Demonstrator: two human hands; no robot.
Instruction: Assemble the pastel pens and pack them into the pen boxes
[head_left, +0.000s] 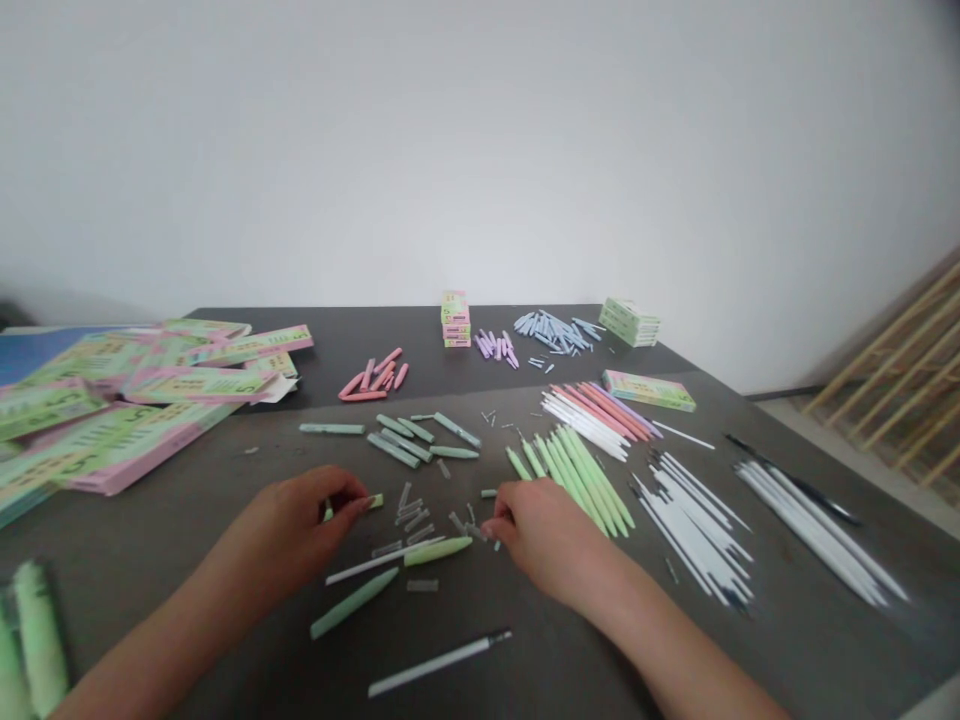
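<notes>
My left hand [315,520] is closed around a light green pen part [375,501], whose end sticks out past the fingertips. My right hand [536,520] is pinched, fingertips down by the small clear plastic tubes [471,528]; whether anything is between them is hidden. Between the hands lie more clear tubes [412,518], a light green pen barrel [439,550] and a thin white refill [367,568]. Closer to me rest a darker green barrel [354,603] and a white refill with a dark tip [441,667]. Beside my right wrist is a row of light green pens [585,480].
Printed boxes [187,400] pile up at the left, above green barrels [37,630]. Grey-green caps [401,440], pink parts [375,378], purple parts [496,347] and blue parts [555,332] lie farther back. White refills [697,530] spread to the right, near a black pen-like tool [795,480].
</notes>
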